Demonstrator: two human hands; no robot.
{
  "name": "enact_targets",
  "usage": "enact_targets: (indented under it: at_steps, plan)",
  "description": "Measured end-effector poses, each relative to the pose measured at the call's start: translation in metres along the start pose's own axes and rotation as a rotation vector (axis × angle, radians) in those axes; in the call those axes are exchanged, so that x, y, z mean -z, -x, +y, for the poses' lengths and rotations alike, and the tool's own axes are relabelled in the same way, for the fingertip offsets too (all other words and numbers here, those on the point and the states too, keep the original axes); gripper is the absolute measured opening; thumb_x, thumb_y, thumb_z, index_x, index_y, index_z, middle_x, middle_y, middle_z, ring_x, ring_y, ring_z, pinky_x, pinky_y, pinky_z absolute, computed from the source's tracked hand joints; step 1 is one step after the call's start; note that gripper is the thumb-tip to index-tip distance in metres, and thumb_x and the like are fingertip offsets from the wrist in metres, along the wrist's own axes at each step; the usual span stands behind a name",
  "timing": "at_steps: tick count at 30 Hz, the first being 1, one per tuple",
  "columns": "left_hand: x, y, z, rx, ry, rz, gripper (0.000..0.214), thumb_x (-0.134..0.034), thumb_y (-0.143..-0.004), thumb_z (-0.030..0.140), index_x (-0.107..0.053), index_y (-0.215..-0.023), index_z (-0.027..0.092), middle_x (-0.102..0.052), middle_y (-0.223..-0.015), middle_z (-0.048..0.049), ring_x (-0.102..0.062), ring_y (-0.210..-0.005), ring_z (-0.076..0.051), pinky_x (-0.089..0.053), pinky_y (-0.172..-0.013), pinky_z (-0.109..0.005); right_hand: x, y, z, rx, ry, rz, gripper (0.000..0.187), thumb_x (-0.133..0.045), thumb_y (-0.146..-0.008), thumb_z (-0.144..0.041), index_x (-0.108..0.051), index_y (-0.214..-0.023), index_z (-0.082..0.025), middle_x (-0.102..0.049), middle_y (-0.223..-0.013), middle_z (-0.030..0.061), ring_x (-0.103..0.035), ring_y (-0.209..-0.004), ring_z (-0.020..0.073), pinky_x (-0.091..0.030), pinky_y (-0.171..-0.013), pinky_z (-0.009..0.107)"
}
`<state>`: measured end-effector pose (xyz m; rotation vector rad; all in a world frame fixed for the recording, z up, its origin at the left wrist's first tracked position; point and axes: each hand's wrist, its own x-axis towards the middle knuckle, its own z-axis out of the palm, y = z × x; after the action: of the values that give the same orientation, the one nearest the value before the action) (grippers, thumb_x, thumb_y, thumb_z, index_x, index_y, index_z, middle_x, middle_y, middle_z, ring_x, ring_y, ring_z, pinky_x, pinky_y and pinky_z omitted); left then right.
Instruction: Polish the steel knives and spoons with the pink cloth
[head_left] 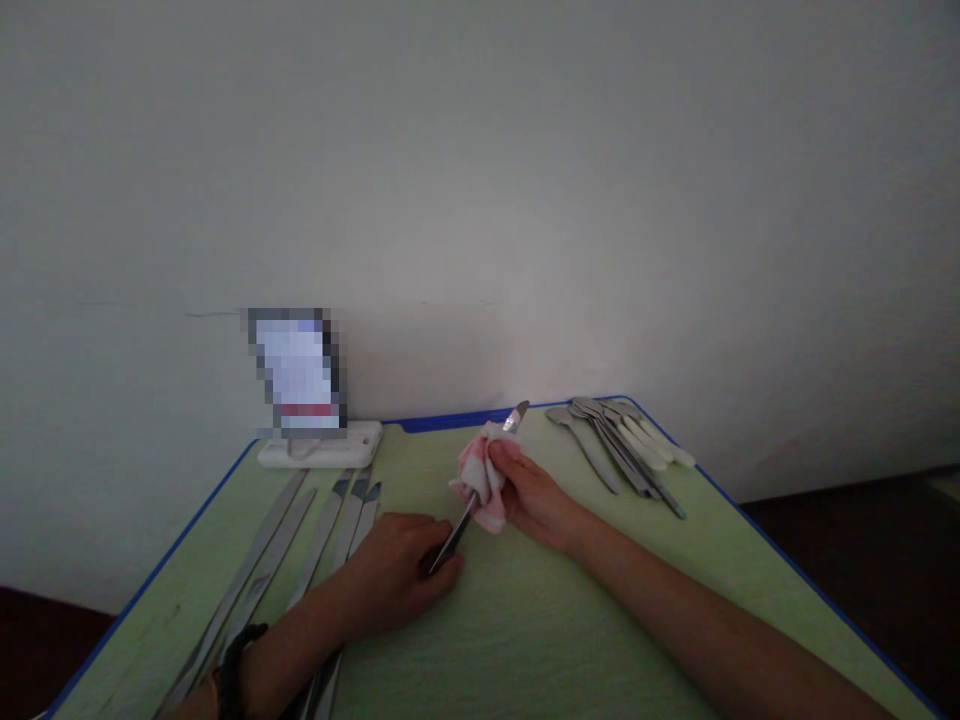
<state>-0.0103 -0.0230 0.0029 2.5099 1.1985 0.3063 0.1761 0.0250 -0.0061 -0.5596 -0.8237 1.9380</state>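
Observation:
My left hand [397,578] is closed round the handle end of a table knife [463,520] that slants up toward the wall. My right hand [529,495] grips a pink-and-white cloth [480,478] wrapped round the middle of the blade. The knife tip [517,415] sticks out beyond the cloth. Both hands rest over a light green table [525,620] with a blue edge.
Several long knives [300,540] lie in a row on the left of the table, partly under my left forearm. A pile of spoons and cutlery [622,445] lies at the back right. A white stand [322,450] holding a blurred screen sits at the back left against the wall.

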Motion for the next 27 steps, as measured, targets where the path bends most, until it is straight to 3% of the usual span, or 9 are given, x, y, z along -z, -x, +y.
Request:
enact_targets:
  at_steps: [7, 11, 17, 27]
  plan:
    - [0.0027, 0.0017, 0.0004, -0.030, 0.040, -0.030, 0.025, -0.048, -0.081, 0.026, -0.040, -0.059, 0.019, -0.047, -0.058, 0.0024, -0.043, -0.053, -0.011, -0.028, -0.055, -0.024, 0.0027, -0.0048, -0.0082, 0.026, -0.235, 0.100, 0.023, -0.063, -0.080, -0.044, -0.062, -0.084, -0.022, -0.066, -0.081, -0.0042, -0.060, -0.068, 0.0095, -0.051, -0.073, 0.027]
    - [0.0024, 0.0028, 0.0009, -0.030, 0.033, -0.042, 0.023, -0.048, -0.080, 0.026, -0.041, -0.060, 0.019, -0.048, -0.060, 0.0019, -0.044, -0.054, -0.012, -0.028, -0.056, -0.024, 0.0042, -0.0067, -0.0046, 0.057, -0.187, 0.125, 0.028, -0.065, -0.077, -0.047, -0.062, -0.083, -0.020, -0.065, -0.076, -0.0038, -0.058, -0.064, 0.0085, -0.051, -0.071, 0.026]
    - [0.0036, 0.0023, 0.0028, -0.002, 0.017, -0.052, 0.022, -0.046, -0.081, 0.027, -0.041, -0.061, 0.019, -0.048, -0.060, 0.0017, -0.044, -0.054, -0.012, -0.028, -0.055, -0.024, 0.0017, -0.0025, -0.0017, 0.027, -0.013, 0.037, 0.031, -0.068, -0.075, -0.046, -0.065, -0.085, -0.017, -0.065, -0.081, 0.0001, -0.058, -0.069, 0.0101, -0.051, -0.072, 0.028]
    - [-0.0002, 0.0027, -0.0002, 0.007, 0.018, -0.045, 0.022, -0.047, -0.081, 0.027, -0.042, -0.061, 0.019, -0.048, -0.060, 0.0022, -0.042, -0.054, -0.012, -0.027, -0.055, -0.024, 0.0024, -0.0026, 0.0009, 0.011, -0.013, 0.007, 0.028, -0.070, -0.075, -0.041, -0.066, -0.082, -0.014, -0.064, -0.075, -0.0001, -0.057, -0.068, 0.0103, -0.052, -0.073, 0.030]
